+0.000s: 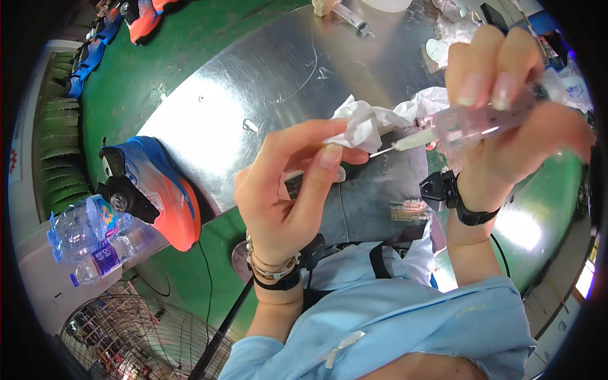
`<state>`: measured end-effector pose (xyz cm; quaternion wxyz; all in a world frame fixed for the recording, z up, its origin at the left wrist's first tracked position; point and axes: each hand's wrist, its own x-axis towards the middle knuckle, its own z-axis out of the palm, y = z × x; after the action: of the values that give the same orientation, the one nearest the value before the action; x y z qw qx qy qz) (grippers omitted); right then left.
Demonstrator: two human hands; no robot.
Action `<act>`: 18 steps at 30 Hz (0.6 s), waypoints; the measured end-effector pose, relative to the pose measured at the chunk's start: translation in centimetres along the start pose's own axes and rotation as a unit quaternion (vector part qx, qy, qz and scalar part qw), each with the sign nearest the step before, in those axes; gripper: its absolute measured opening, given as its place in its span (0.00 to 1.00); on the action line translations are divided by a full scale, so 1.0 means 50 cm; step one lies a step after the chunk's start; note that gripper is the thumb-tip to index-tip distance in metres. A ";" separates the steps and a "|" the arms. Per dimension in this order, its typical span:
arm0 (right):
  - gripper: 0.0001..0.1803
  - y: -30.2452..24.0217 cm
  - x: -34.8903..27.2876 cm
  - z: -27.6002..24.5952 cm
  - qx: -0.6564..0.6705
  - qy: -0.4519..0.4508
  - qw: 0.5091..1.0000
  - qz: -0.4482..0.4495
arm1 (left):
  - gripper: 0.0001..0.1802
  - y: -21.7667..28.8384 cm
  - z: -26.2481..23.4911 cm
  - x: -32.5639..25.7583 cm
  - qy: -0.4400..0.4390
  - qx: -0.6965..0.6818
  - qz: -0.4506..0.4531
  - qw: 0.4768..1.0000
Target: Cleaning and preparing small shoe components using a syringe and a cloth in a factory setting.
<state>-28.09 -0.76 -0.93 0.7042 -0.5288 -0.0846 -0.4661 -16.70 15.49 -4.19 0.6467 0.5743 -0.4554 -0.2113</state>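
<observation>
A clear syringe [465, 125] with a thin metal needle [382, 152] is gripped in my right hand [506, 152], its barrel lying across the palm under bent fingers. The needle points left, its tip close to the fingertips of my left hand [284, 193]. Between the thumb and fingers of that hand is a crumpled white tissue [362, 126]. Part of the tissue is hidden behind the fingers, and I cannot tell whether the needle touches it. Slight blur covers the right thumb and the plunger end.
A blue and orange shoe [166, 202] stands on the metal table [209, 82] at left, beside plastic bottles [104, 259]. Another syringe [352, 19] lies at the far edge. More tissues [437, 50] are at far right. A wire-guarded fan [142, 335] stands lower left.
</observation>
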 end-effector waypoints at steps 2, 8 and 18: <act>0.20 -0.016 -0.001 -0.008 -0.192 -0.012 0.979 0.068 | 0.10 0.001 0.001 0.006 -0.004 -0.002 0.003 1.000; 0.15 0.014 -0.003 0.029 -0.189 0.081 0.976 0.070 | 0.10 0.002 -0.003 -0.001 0.005 0.001 0.000 1.000; 0.16 0.010 0.006 0.039 -0.233 0.091 0.962 0.111 | 0.12 0.010 -0.007 -0.002 -0.022 0.015 0.007 1.000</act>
<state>-26.82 0.68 -0.27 0.6134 -0.6397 0.1504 -0.4382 -16.61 15.89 -3.72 0.6295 0.5759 -0.4765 -0.2122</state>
